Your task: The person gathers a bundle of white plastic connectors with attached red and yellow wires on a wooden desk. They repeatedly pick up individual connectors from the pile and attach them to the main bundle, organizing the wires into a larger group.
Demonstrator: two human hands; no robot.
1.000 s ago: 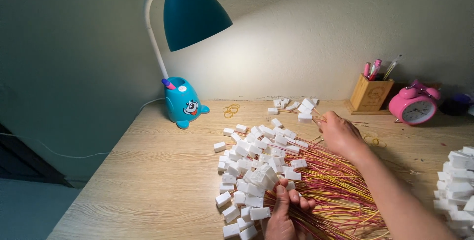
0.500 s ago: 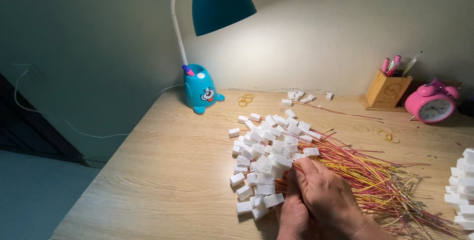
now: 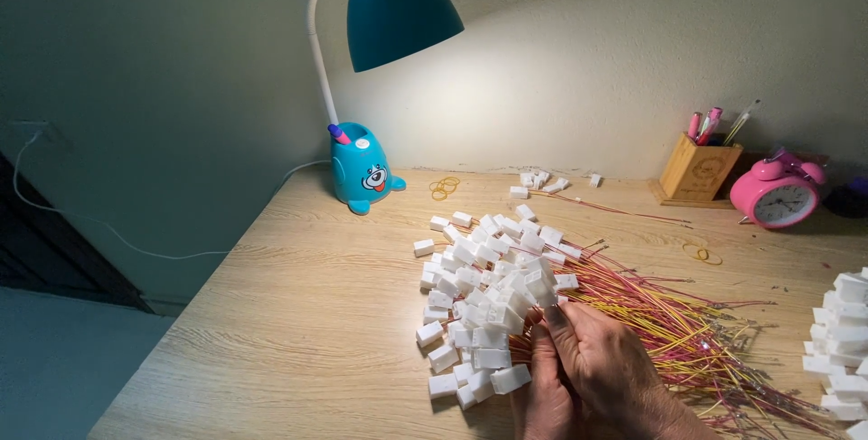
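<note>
Both hands (image 3: 588, 372) pinch a white connector (image 3: 545, 291) w/ red-yellow wires (image 3: 669, 322), pile just left.

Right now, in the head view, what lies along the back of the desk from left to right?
Blue lamp base → yellow rubber bands → few loose white connectors → wooden pen holder → pink alarm clock.

connectors (image 3: 484, 300) mid-desk (image 3: 271, 313) | wires (image 3: 669, 322) right of them | lamp (image 3: 362, 169) behind | clock (image 3: 778, 196) far right
</note>
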